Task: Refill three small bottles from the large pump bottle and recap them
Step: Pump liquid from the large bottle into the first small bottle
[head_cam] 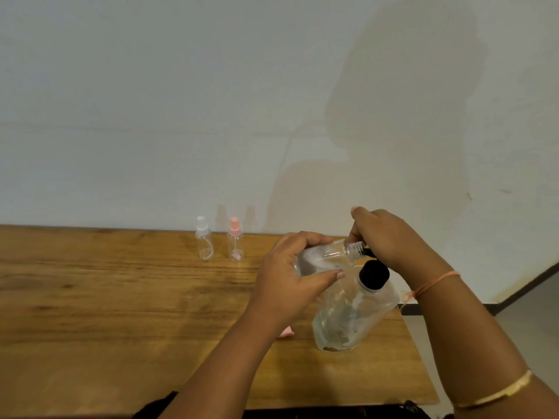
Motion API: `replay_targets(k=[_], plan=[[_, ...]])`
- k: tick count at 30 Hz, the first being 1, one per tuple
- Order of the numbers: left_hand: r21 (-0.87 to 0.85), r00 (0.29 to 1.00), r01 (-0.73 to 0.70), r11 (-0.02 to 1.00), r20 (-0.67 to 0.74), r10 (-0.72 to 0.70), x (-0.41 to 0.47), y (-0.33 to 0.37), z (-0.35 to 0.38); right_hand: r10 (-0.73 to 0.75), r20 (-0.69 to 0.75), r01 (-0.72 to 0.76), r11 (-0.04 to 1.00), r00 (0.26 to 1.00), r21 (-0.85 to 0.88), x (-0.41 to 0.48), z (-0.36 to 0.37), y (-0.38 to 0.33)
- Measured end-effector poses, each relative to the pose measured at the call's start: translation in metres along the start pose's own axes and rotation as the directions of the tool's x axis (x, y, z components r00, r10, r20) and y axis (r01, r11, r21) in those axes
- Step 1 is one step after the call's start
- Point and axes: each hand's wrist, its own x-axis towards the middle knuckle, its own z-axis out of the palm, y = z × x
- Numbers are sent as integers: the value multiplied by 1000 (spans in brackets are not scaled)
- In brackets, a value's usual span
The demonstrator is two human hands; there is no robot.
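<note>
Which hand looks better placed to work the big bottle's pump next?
The right hand: it already sits at the black pump of the large bottle, while the left hand holds the uncapped small bottle.

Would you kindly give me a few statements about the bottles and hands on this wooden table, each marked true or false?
1. The left hand holds a small clear bottle tipped on its side. True.
2. That bottle's threaded neck still carries a cap. False: the neck is bare and open.
3. Two small spray bottles, the white-topped bottle and the pink-topped bottle, stand upright near the wall. True.
4. The large bottle has a white collar. False: its collar is black.
5. The right hand rests flat on the table. False: it is raised at the small bottle's neck.
</note>
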Motion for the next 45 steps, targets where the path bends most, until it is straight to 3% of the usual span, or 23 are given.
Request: replay_targets(k=[3,10,16,23,29,45], plan=[[17,1000,5,1000,4,-5,1,1,0,54,16,-54,998,998,10,-1,4,3],[-32,999,27,999,31,-26,-1,-2,1,-40,-19,40,999,999,27,-2,-3,-2],[-16,999,23,1000,29,-22,0,-1,-1,27,23,-27,1000,999,-2,-3,4,4],[-17,1000,16,1000,26,-16,0,0,1,-57,-22,57,998,998,8,-2,-2,-1],[-15,1000,15,1000,11,-15,0,0,0,1,-17,-1,999,1000,-37,2,3,3],[-1,1000,-2,1000,20,2,-1,-2,3,-39,-20,40,998,999,40,-4,1,5]])
